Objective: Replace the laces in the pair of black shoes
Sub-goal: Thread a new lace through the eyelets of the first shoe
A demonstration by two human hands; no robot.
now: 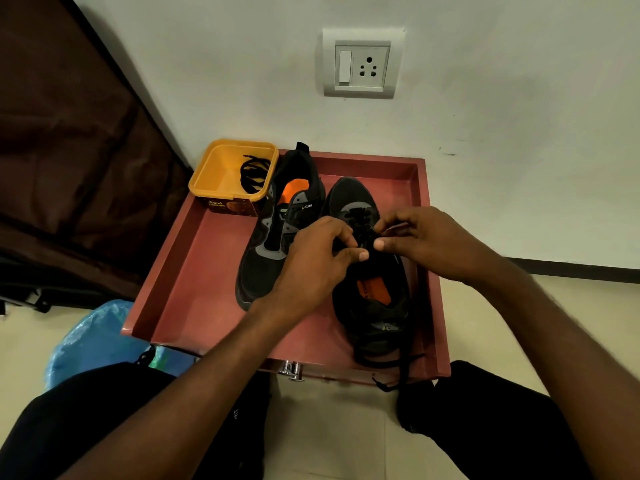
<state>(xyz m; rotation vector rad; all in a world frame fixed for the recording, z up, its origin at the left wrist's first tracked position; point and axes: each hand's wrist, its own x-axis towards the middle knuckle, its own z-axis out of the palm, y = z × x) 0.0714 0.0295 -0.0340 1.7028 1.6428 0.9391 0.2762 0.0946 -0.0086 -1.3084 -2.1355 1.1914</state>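
Working the lace (360, 223) on the right shoe (367, 271), sitting in the red tray (166, 271) beside the left shoe (273, 237), which looks unlaced. Left hand (311, 258) and right hand (422, 237) both curled in, fingertips pinching lace over the eyelets mid-shoe. Best to keep the lace flat, no twists, and even out both ends before going up a row. Loose ends dangling off the tray's front edge, so worth watching for snags. Another lace (254, 176) coiled in the yellow tub (214, 174).

Two black shoes (277, 233) side by side, opposite directions, right one (367, 299) partly laced.
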